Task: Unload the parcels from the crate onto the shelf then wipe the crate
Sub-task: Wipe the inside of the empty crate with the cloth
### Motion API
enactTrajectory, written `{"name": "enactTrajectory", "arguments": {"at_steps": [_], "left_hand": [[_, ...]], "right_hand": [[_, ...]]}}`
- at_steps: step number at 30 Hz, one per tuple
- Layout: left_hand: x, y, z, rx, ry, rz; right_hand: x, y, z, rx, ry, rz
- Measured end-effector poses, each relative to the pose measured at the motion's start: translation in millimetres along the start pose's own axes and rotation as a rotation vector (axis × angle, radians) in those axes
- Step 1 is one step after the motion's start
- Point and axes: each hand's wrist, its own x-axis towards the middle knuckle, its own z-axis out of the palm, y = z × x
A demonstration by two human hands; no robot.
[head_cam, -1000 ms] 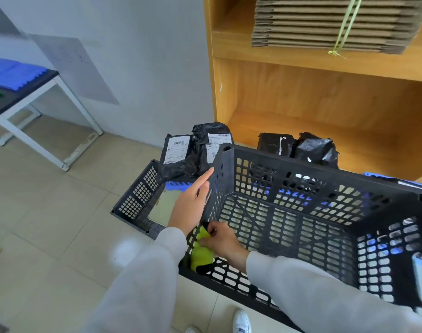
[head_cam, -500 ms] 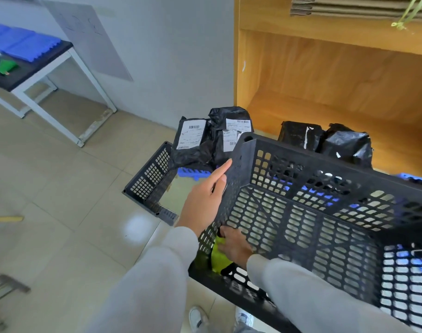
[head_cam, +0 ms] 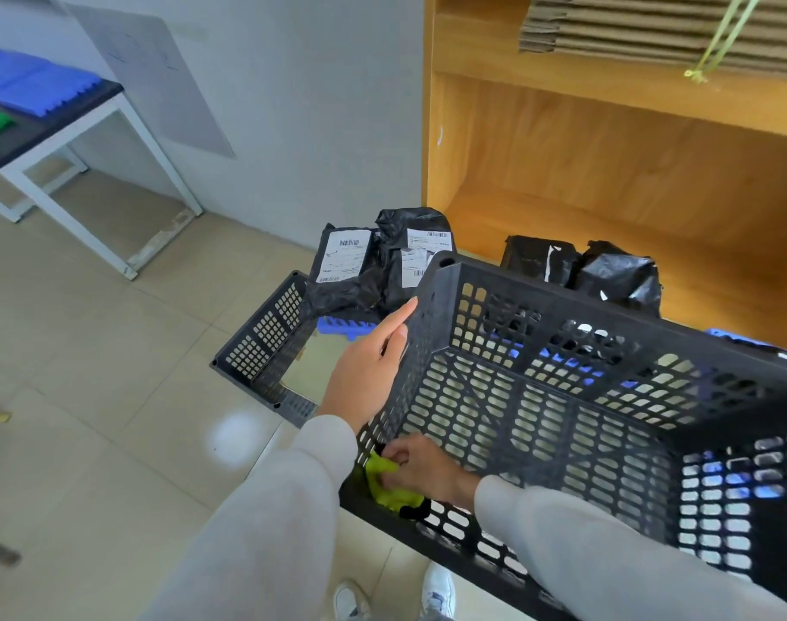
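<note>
Left hand (head_cam: 369, 369) flat, fingers straight against the crate (head_cam: 561, 396) wall; right hand (head_cam: 420, 470) inside, clutching the yellow-green cloth (head_cam: 384, 488).

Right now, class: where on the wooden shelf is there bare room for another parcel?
The lower shelf board is bare right of and behind the two black parcels. Its front left corner, by the labelled parcels, is crowded.

Single head cam, worn by the person, looks fwd and steeply down, wide-angle w/ bent edges. Very near: grey sleeves enter from the bottom edge, black perforated plastic crate (head_cam: 539, 396) fills lower right at arm's reach. Faces the orange-brown wooden shelf unit (head_cam: 606, 172) top right; beige tiled floor (head_cam: 91, 351) left. No second view to overlap.
</note>
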Motion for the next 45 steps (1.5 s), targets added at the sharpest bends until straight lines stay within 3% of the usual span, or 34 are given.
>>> {"name": "enactTrajectory", "arguments": {"at_steps": [4,13,20,34,45], "left_hand": [[-2.2,2.2,-0.5,-0.009,0.003,-0.005],[-5.9,6.9,-1.4,0.002,0.007,0.003],[-4.7,5.3,-0.7,-0.005,0.014,-0.007],[2.4,-1.5,1.6,0.044,0.029,0.007],[1.4,-1.9,2.6,0.049,0.03,0.027]], "right_hand": [[-23.7,-32.6,-9.2,-0.037,0.001,-0.102],[-76.9,-95.0,-24.3,-0.371,0.057,-0.332],[-65.6,-79.0,-29.3,-0.66,-0.065,-0.54],[6.0,22.5,9.6,-0.824,-0.245,-0.229],[-14.9,-5.4,-9.4,-0.649,-0.256,-0.124]]}}
